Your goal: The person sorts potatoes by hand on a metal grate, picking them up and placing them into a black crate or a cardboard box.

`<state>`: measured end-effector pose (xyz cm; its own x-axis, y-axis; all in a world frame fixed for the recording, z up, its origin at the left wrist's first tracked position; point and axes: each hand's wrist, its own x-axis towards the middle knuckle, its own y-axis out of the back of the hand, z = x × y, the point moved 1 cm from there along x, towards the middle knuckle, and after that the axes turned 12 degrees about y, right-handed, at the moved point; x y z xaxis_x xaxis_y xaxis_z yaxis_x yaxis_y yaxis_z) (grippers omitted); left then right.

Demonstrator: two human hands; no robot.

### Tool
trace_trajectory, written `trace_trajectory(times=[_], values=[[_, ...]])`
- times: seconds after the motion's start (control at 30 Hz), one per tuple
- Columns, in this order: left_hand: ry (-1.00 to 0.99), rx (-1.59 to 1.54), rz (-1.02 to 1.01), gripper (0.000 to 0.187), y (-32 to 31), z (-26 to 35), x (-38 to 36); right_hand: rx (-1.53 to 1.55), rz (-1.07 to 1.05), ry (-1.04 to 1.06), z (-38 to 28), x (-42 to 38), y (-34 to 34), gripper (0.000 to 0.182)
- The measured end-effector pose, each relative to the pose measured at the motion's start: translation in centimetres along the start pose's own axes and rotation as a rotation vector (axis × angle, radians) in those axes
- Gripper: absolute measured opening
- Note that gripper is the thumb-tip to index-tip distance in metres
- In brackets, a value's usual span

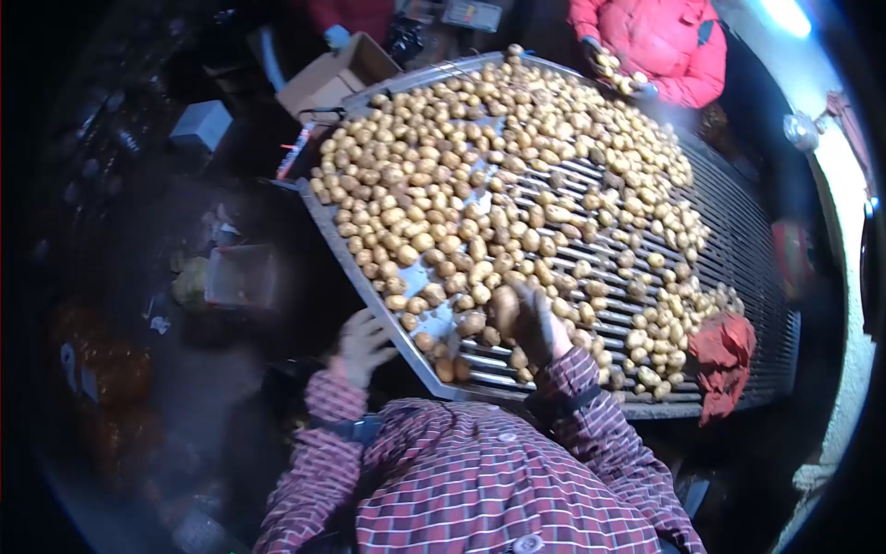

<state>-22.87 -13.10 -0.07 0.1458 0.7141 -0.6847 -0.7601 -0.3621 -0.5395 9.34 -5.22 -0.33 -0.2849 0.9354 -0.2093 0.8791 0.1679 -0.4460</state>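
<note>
Many potatoes (pixel 411 171) cover a slatted metal sorting table (pixel 738 212) with a raised metal rim. My right hand (pixel 537 325), in a dark glove, reaches over the near part of the slats. Its fingers are closed round a large brown potato (pixel 505 308), with smaller potatoes close on all sides. My left hand (pixel 366 344), in a light glove, is just outside the rim at the near left. Its fingers are spread and nothing is in them. Beside the rim, a light-blue flat strip (pixel 437 319) shows between potatoes.
A red cloth (pixel 723 355) lies over the table's near right part. Across the table, a person in a red jacket (pixel 646 37) holds several potatoes (pixel 616 72). An open cardboard box (pixel 323 81) stands at the far left corner. A plastic bin (pixel 242 277) is on the floor at left.
</note>
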Motion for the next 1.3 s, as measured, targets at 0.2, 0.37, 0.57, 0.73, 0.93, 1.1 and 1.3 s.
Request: trace_trajectory(times=[0.2,0.37,0.57,0.73,0.93,1.1,1.3], values=[[-0.067,-0.143,-0.123,0.038,0.3,-3.0,3.8,-0.067,-0.338,-0.103,-2.6,-1.7,-5.7,0.063],[-0.259,-0.549,-0.31,0.028,14.5,9.6,4.7,-0.053,0.082,-0.127,-1.2,-3.6,4.0,0.048],[-0.367,-0.044,0.594,0.046,16.2,12.6,6.7,-1.228,0.525,0.282,-2.0,-6.0,11.2,0.047],[-0.495,0.669,0.252,0.047,-2.1,2.4,12.0,-1.724,0.259,0.11,-0.2,-4.0,7.3,0.071],[-0.828,1.83,-0.219,0.069,-18.5,-6.1,15.1,-1.925,-0.3,0.101,-0.6,-5.0,2.2,0.056],[-0.895,2.289,-0.556,0.077,-20.2,-9.1,16.1,-1.88,-0.414,0.329,-1.7,-6.8,6.7,0.049],[-0.989,2.259,-0.32,0.064,-25.0,-7.2,22.0,-1.96,-0.005,0.239,-2.4,-4.9,11.3,0.052]])
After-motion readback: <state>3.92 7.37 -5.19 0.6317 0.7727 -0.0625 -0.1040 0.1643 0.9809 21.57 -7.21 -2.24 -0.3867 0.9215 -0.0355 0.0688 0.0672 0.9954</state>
